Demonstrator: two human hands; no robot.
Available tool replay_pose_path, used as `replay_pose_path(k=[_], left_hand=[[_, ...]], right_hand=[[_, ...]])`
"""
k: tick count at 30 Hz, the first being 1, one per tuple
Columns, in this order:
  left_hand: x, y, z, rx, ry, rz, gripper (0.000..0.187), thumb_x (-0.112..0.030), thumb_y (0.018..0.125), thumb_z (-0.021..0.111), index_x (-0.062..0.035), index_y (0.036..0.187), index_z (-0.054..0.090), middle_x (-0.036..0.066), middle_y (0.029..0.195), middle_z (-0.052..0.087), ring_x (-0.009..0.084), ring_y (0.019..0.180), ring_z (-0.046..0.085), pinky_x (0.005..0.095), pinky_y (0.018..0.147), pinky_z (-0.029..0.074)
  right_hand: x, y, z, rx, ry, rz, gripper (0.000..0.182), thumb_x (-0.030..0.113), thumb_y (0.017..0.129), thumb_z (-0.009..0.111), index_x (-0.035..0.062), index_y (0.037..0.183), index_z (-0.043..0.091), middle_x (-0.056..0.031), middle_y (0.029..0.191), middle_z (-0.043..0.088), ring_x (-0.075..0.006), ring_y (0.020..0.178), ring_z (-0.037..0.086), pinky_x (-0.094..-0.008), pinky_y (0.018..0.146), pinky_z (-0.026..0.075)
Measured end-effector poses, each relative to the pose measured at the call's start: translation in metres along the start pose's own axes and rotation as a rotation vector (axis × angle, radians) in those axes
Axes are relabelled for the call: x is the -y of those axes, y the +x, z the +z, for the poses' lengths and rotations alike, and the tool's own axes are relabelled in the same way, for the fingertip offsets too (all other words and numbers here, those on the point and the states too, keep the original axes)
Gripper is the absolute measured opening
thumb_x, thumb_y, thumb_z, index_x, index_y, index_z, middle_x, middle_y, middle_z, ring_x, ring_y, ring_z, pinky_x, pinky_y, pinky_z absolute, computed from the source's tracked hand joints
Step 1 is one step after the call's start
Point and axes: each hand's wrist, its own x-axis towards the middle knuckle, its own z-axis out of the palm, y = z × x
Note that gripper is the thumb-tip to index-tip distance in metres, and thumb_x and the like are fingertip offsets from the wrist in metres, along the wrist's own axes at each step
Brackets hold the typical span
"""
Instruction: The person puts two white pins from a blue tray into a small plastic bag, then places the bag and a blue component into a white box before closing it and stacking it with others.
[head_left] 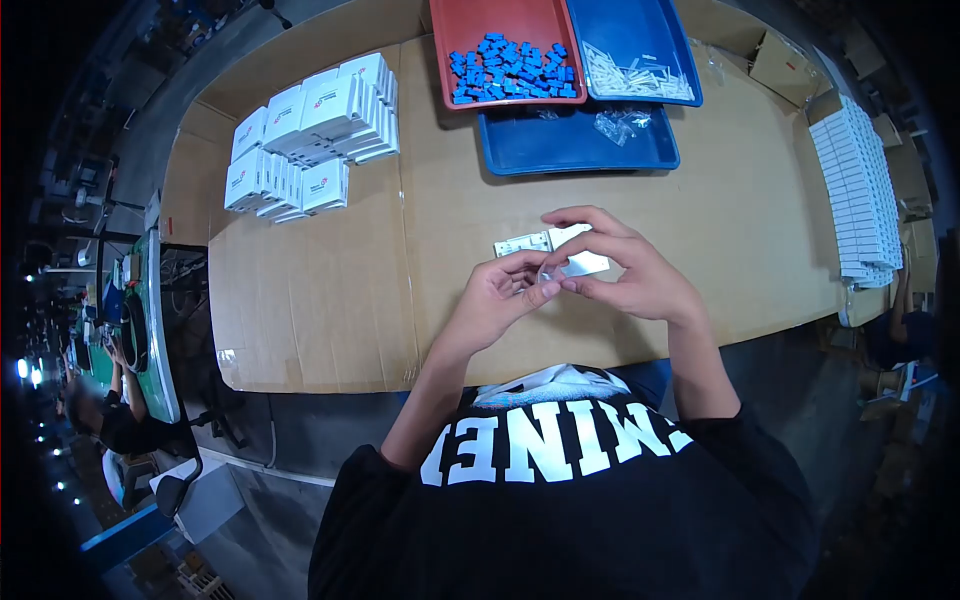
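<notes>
My left hand (500, 292) and my right hand (635, 270) meet over the near middle of the table. Between their fingertips is a small clear plastic bag (547, 274), its contents too small to make out. Both hands are closed in a pinch on it. Just beyond the fingers lies an open white box (585, 262), partly covered by my right hand. A white part with moulded detail (521, 244) shows at the box's left side.
A red tray (442, 60) holds many blue pieces; a blue tray (690, 70) holds white sticks. A lower blue tray (580, 165) holds clear plastic bags. White boxes (325, 110) are stacked left, more white boxes (855, 190) right. A co-worker (120, 410) sits far left.
</notes>
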Motion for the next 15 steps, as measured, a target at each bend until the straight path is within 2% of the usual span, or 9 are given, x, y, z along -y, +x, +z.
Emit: replay_pose_path(k=[1,5,7,8,10,15], left_hand=[[0.002,-0.001,-0.001,0.023,-0.027,-0.047,0.040,-0.014,0.097,0.073,0.0028,0.132,0.062,0.005,0.116,0.070,0.0115,0.106,0.063,0.0283,0.093,0.051],[0.009,-0.004,-0.001,0.054,-0.024,-0.085,0.041,-0.023,0.100,0.070,0.0030,0.131,0.063,0.006,0.116,0.070,0.0127,0.104,0.065,0.0295,0.094,0.052],[0.014,-0.004,0.001,0.017,-0.140,-0.132,0.040,-0.030,0.103,0.065,0.0022,0.128,0.064,0.007,0.115,0.071,0.0149,0.102,0.066,0.0314,0.093,0.053],[0.016,-0.005,0.003,0.013,-0.140,-0.135,0.040,-0.030,0.103,0.065,0.0022,0.128,0.064,0.007,0.115,0.071,0.0149,0.102,0.066,0.0314,0.093,0.053],[0.017,-0.005,0.006,-0.014,-0.352,-0.155,0.039,-0.032,0.104,0.063,0.0009,0.125,0.066,0.008,0.114,0.072,0.0164,0.102,0.067,0.0328,0.092,0.053],[0.027,-0.001,-0.001,-0.014,-0.369,-0.234,0.035,-0.031,0.104,0.063,-0.0013,0.122,0.068,0.008,0.112,0.072,0.0172,0.102,0.068,0.0341,0.092,0.054]], right_hand=[[-0.003,0.002,-0.002,0.037,0.008,0.018,0.016,0.001,0.082,0.076,0.0050,0.097,0.074,-0.0123,0.139,0.060,-0.0287,0.128,0.058,-0.0427,0.105,0.046],[-0.009,0.006,-0.007,0.128,0.093,0.064,0.011,0.001,0.083,0.075,0.0035,0.093,0.073,-0.0129,0.134,0.064,-0.0287,0.122,0.062,-0.0412,0.102,0.048],[-0.011,0.007,-0.006,0.152,0.160,0.100,0.007,0.001,0.083,0.075,0.0029,0.089,0.071,-0.0139,0.132,0.065,-0.0285,0.119,0.064,-0.0400,0.100,0.049],[-0.011,0.008,-0.005,0.154,0.164,0.100,0.007,0.001,0.083,0.075,0.0029,0.089,0.071,-0.0139,0.132,0.065,-0.0285,0.119,0.064,-0.0400,0.100,0.049],[-0.009,0.009,-0.004,0.155,0.157,0.124,0.006,0.002,0.083,0.075,0.0033,0.088,0.071,-0.0144,0.132,0.065,-0.0283,0.119,0.064,-0.0396,0.101,0.048],[-0.021,0.009,-0.007,0.237,0.096,0.038,0.007,0.005,0.084,0.076,0.0034,0.089,0.072,-0.0152,0.132,0.065,-0.0292,0.122,0.063,-0.0405,0.103,0.048]])
